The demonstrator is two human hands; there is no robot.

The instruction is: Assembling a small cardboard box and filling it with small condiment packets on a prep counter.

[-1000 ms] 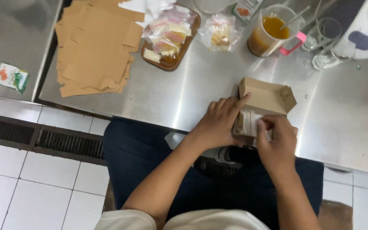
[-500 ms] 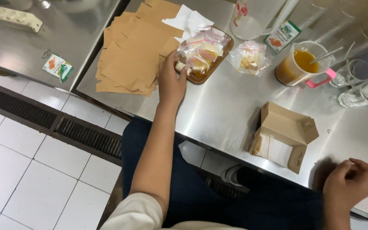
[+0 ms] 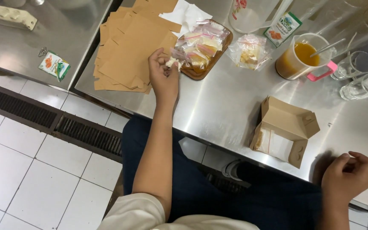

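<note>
Now | left hand (image 3: pixel 163 74) grip pinched on a small wrapped packet (image 3: pixel 172 63), held just left of the wooden tray (image 3: pixel 218 57) | open carton (image 3: pixel 285 130) well right of tray, nearer the loosely curled, empty right hand (image 3: pixel 346 175) on the bench (image 3: pixel 222 102)

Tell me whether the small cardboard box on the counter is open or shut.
Open: the cardboard box has its lid flap raised, showing a clear packet inside.

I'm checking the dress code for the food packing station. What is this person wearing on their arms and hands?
Both hands are bare: no gloves, rings, watch or wristband show on the left hand or the right hand. The left forearm is uncovered up to a short, pale cream sleeve that ends near the elbow. Only the wrist of the right arm shows, so its sleeve cannot be seen.
</note>
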